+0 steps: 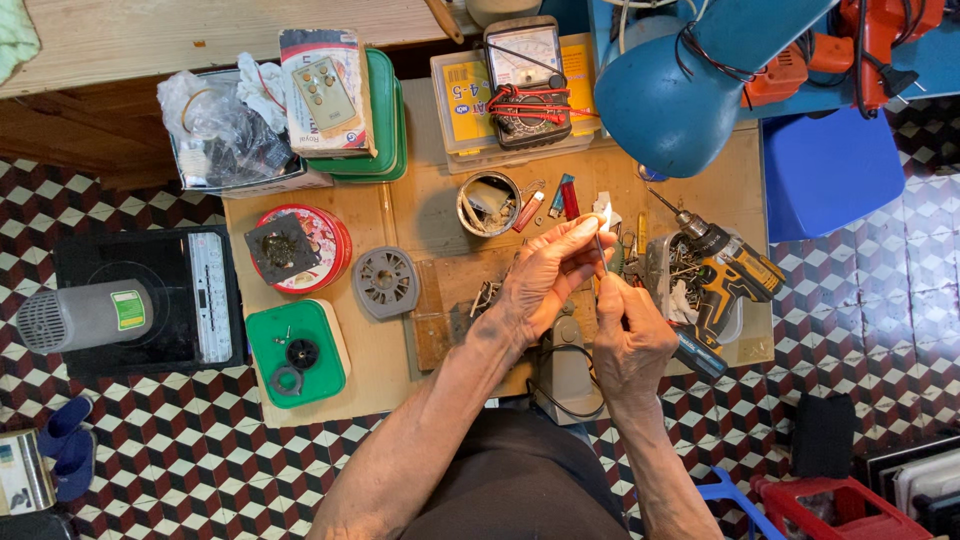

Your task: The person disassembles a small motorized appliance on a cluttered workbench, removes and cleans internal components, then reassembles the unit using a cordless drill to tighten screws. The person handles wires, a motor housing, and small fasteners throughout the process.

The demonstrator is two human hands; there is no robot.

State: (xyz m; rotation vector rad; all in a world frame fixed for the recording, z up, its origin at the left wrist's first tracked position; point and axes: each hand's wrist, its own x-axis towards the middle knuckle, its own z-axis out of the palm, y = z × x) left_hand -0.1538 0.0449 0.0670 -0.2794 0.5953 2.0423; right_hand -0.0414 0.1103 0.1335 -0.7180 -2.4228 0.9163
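Both forearms reach up from the bottom of the view and meet over the middle of the wooden counter (pixel 400 370). The left hand (pixel 545 280) is raised with its wrist bent, fingers curled together and their tips pinched on a small white piece (pixel 600 212) held just above the counter. The right hand (pixel 630 340) sits just below and beside it, closed into a loose fist around a thin dark tool (pixel 601 250) whose tip points up to the white piece; the two hands are almost touching. Around them lie one yellow and black cordless drill (pixel 730 275) just to the right, one open round tin (pixel 488 203) of odds and ends above the left hand, two lighters (pixel 562 195) beside the tin, and one grey round vented cover (pixel 386 282) to the left. Further left stand one red round tin (pixel 300 248) with a dark square part on it and one green lid (pixel 295 352) carrying two black ring-shaped parts. One analogue meter (pixel 525 80) with red leads rests on a clear box at the far edge, and one blue lamp shade (pixel 670 100) hangs over the right corner.
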